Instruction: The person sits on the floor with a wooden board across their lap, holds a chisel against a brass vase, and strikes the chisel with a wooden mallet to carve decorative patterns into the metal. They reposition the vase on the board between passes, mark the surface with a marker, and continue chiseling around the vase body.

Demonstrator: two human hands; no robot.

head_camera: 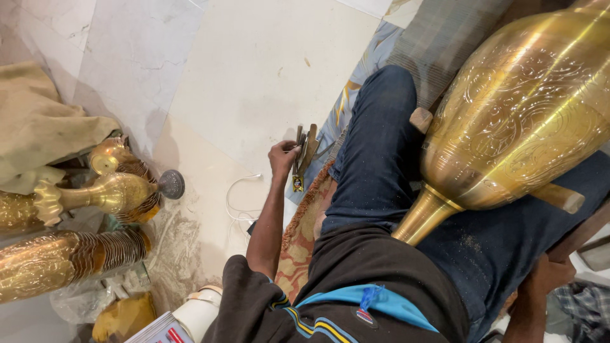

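A large engraved brass vase [527,121] lies across my lap on my dark jeans, its narrow neck [422,216] pointing toward my body. A wooden rod [562,198] sticks out from under it. My left hand [283,155] reaches down to the floor beside my knee, its fingers closed around a bundle of thin metal hand tools [305,152]. My right hand [554,273] is low at my right side, beneath the vase and beside my thigh. Its fingers are partly hidden.
Several brass vases [108,190] lie on the marble floor at left, next to a tan cloth [38,127]. Another ribbed brass vase [63,260] lies below them. A white cable [236,200] runs over the floor. A patterned mat [302,235] lies under me.
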